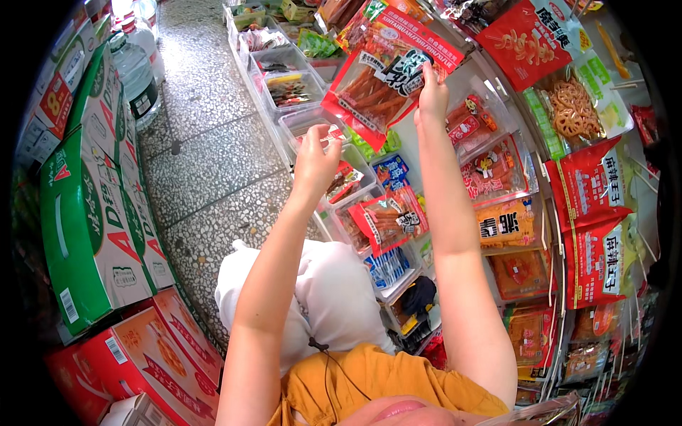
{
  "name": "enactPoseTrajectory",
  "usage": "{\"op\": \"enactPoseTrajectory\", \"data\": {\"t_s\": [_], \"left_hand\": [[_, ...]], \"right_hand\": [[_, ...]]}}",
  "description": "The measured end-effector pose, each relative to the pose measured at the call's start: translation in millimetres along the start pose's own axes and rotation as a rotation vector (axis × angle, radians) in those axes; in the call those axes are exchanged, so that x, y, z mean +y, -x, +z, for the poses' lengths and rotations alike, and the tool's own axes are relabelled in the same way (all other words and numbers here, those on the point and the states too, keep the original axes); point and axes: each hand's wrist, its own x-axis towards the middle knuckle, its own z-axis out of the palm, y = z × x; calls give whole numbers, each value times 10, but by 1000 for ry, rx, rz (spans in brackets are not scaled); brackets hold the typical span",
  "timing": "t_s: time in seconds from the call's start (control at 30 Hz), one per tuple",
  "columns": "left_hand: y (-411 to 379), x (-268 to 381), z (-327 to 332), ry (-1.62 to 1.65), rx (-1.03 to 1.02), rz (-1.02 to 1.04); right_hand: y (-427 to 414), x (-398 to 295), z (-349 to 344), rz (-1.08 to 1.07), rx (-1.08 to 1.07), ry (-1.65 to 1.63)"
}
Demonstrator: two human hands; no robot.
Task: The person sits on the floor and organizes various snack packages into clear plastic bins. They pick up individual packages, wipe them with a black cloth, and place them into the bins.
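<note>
My right hand (432,98) grips the right edge of a red snack packet (381,74) with a clear window, which shows reddish-brown strips inside. The packet is held tilted above the shelf, its printed front turned towards me. My left hand (318,160) hovers over a clear plastic bin (298,125), its fingers half curled and apart, and I see nothing held in it. Beneath my forearms, a similar smaller red packet (391,218) lies across the bins. Next to it is a bin of small red packets (343,181).
Clear bins of packaged snacks (290,88) line the low shelf's edge. Stepped racks of snack packets (591,213) rise at right. Green and white drink cartons (90,229), red cartons (160,351) and large water bottles (136,74) flank the speckled floor (208,144) at left.
</note>
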Motion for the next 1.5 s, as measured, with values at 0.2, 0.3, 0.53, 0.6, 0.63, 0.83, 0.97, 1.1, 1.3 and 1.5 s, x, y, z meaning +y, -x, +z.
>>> {"op": "enactPoseTrajectory", "data": {"t_s": [0.2, 0.3, 0.53, 0.6, 0.63, 0.83, 0.97, 1.1, 1.3, 1.5], "left_hand": [[-5, 24, 6, 6, -24, -25], [-9, 28, 17, 14, -29, -40], [-19, -33, 68, 16, -38, -43], [-24, -58, 81, -2, -37, -42], [-23, -58, 85, -1, -39, -40], [0, -38, 81, 10, -60, -45], [2, -68, 77, 17, -47, -18], [28, -26, 97, 3, -48, 29], [50, 110, 46, -82, -109, 11], [51, 99, 66, -193, -141, 49]], "right_hand": [[-188, 20, 148, -47, 52, 51], [-232, 31, 152, -41, 49, 66], [-298, 64, 208, -43, 83, 108], [-309, 69, 209, -17, 95, 89], [-330, 86, 190, -9, 114, 93], [-559, 273, -12, 24, 164, 38], [-831, 418, -160, 23, 209, 76], [-1215, 643, -426, 4, 280, 63], [-1484, 691, -610, 71, 455, 233], [-1771, 893, -880, 72, 474, 458]]}}
